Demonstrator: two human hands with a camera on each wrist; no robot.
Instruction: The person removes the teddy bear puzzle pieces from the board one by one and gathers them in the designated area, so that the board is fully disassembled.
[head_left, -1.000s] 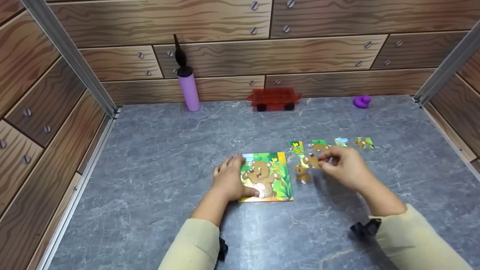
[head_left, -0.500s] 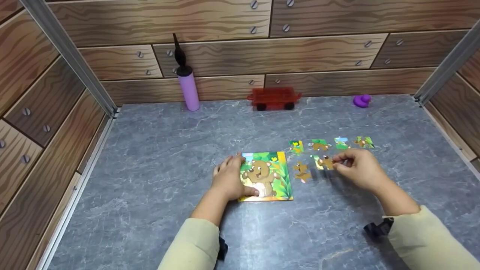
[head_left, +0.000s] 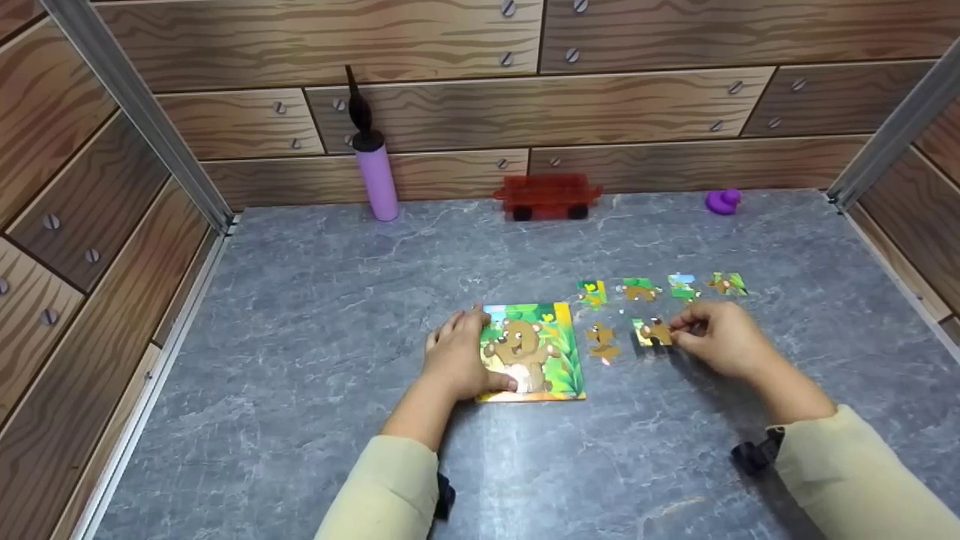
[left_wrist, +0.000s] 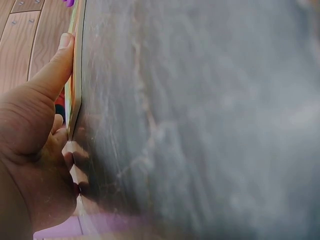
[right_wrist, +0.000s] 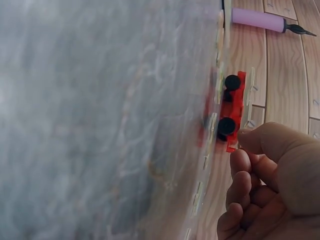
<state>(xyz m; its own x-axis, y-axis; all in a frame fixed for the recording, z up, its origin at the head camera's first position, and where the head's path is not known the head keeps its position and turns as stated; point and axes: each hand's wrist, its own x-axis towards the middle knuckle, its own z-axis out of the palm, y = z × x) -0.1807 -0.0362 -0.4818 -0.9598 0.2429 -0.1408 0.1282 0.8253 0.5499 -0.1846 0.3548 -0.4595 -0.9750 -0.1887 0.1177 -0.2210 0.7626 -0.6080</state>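
Piece (head_left: pixel 649 332) raised off desk (head_left: pixel 315 330), pinched by right grip (head_left: pixel 721 339). Left grip (head_left: pixel 459 358) holds board (head_left: pixel 532 349) at left side. Loose piece (head_left: pixel 602 342) lies between board and pinched one; row of four pieces (head_left: pixel 640 289) just beyond. Farther back, near wall (head_left: pixel 637 112): pump (head_left: pixel 378 184), cart (head_left: pixel 547 196), duck (head_left: pixel 722 202).

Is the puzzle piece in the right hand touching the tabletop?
No, the right wrist view shows a gap between the tabletop and the puzzle piece that the right hand pinches.
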